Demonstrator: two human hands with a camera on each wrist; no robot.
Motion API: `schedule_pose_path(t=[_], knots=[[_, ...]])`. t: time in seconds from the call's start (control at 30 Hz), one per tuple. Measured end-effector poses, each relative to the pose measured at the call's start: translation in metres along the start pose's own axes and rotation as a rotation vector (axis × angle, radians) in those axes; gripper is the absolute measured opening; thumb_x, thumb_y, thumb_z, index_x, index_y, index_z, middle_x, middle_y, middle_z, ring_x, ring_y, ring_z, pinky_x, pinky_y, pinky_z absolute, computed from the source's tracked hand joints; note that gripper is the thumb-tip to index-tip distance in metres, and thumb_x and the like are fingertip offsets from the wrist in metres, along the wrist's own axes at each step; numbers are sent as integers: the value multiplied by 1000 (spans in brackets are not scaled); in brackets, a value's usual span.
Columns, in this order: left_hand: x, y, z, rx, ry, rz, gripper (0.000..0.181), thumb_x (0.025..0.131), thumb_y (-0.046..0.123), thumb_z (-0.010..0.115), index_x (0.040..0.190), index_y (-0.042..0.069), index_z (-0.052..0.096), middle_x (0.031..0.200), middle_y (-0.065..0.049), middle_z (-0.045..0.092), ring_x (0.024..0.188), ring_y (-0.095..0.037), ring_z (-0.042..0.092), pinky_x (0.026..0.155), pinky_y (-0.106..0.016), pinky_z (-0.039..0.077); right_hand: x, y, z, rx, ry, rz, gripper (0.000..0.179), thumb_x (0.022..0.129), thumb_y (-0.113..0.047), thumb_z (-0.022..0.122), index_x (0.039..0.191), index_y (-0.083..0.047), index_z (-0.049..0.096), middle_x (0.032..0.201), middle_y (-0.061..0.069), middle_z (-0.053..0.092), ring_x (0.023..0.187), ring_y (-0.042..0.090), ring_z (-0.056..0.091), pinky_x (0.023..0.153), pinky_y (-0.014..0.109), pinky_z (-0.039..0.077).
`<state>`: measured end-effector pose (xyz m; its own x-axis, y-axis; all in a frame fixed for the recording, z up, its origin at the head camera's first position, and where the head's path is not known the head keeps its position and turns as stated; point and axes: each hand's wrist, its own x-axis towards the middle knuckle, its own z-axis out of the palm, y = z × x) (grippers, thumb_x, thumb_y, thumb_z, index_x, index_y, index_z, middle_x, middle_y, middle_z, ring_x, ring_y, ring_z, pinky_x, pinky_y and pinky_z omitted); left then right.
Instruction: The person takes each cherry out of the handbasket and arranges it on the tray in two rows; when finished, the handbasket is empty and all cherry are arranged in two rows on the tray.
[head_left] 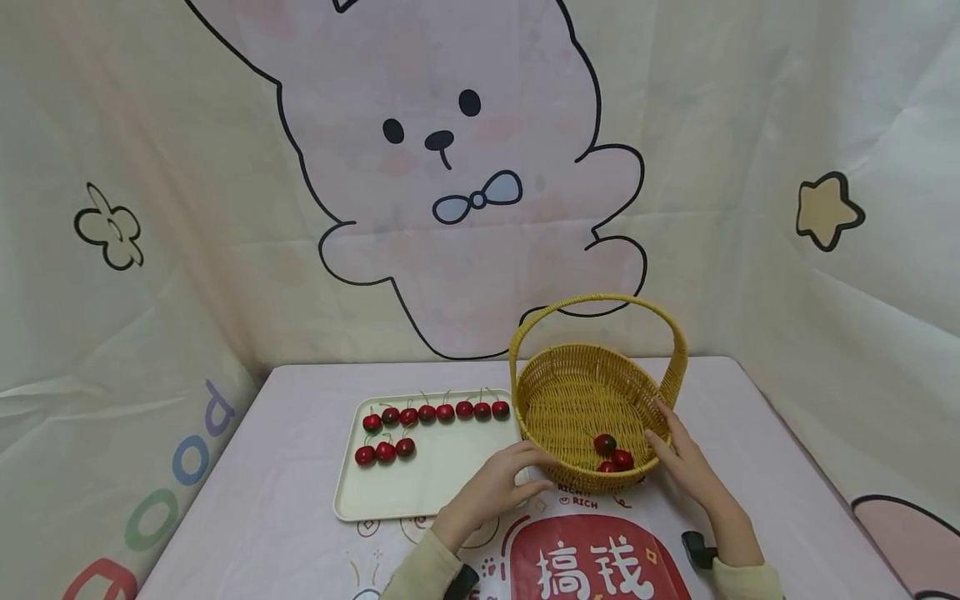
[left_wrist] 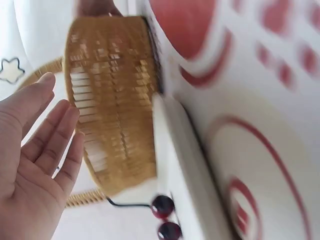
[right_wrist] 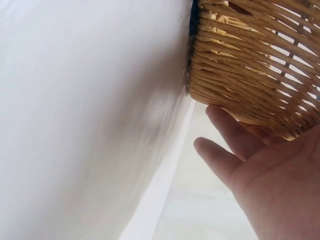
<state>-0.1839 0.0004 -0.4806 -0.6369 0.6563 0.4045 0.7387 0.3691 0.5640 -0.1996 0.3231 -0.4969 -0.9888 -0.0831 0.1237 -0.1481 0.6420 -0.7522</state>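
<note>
A yellow woven basket (head_left: 592, 400) with a tall arched handle stands at the tray's right end, overlapping its edge in the head view. Inside the basket lie several dark red cherries (head_left: 622, 459). My left hand (head_left: 497, 487) is at the basket's front left, its fingers loosely extended close to the rim, as the left wrist view also shows. Along the basket's right side my right hand (head_left: 686, 462) rests with fingers stretched out. In the right wrist view its fingertips (right_wrist: 220, 115) lie against the woven wall (right_wrist: 255, 70).
A cream rectangular tray (head_left: 442, 475) lies left of the basket. A row of stemmed cherries (head_left: 446, 412) runs along its back, and a shorter row (head_left: 386, 452) sits at its left. Printed cloth (head_left: 247, 500) covers the table, and fabric walls (head_left: 750, 275) enclose it.
</note>
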Motion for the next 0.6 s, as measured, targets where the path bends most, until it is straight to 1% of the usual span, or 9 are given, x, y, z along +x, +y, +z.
schedule_pose_path(t=[0.1, 0.17, 0.23, 0.3, 0.43, 0.5, 0.6], knots=[[9, 8, 4, 22, 5, 46, 30, 89, 24, 62, 118, 16, 61, 111, 5, 60, 100, -4, 56, 86, -12, 44, 0, -2, 0, -1, 4, -1, 68, 98, -37, 43, 149, -8, 8, 151, 27, 12, 134, 52, 12, 99, 70, 18], [15, 13, 6, 34, 10, 64, 29, 91, 27, 59, 118, 17, 60, 110, 5, 59, 99, -4, 56, 84, -11, 45, 0, -3, -1, 0, 2, 0, 68, 98, -36, 43, 149, -8, 8, 150, 27, 12, 134, 52, 12, 99, 70, 18], [21, 17, 7, 22, 9, 75, 28, 91, 28, 58, 118, 18, 60, 111, 5, 59, 99, -5, 57, 83, -12, 46, 0, -3, -1, -2, 1, 0, 68, 98, -36, 43, 149, -9, 8, 150, 27, 12, 134, 52, 13, 99, 70, 19], [26, 20, 7, 2, -1, 71, 29, 92, 29, 57, 119, 19, 59, 112, 5, 58, 101, -6, 56, 83, -14, 47, -1, -3, -1, -3, -2, 0, 67, 98, -35, 43, 149, -9, 8, 150, 27, 12, 133, 52, 13, 99, 70, 19], [38, 22, 10, -35, -30, 25, 30, 93, 30, 56, 121, 20, 59, 114, 8, 58, 103, -4, 55, 86, -13, 45, -1, -2, -1, -2, -2, -2, 66, 98, -33, 43, 149, -9, 9, 151, 26, 12, 133, 52, 13, 98, 71, 19], [44, 22, 13, -36, -38, 2, 30, 92, 29, 57, 121, 20, 59, 115, 8, 58, 106, -2, 53, 89, -13, 43, -1, -1, -1, 0, 2, -4, 66, 98, -33, 43, 149, -9, 9, 151, 26, 12, 133, 52, 13, 98, 71, 19], [53, 21, 18, -25, -40, -14, 31, 91, 27, 60, 120, 18, 61, 114, 7, 59, 107, -4, 54, 91, -15, 43, -1, 0, 0, 0, 1, -2, 67, 98, -33, 43, 149, -10, 8, 151, 27, 12, 133, 53, 13, 98, 71, 19]])
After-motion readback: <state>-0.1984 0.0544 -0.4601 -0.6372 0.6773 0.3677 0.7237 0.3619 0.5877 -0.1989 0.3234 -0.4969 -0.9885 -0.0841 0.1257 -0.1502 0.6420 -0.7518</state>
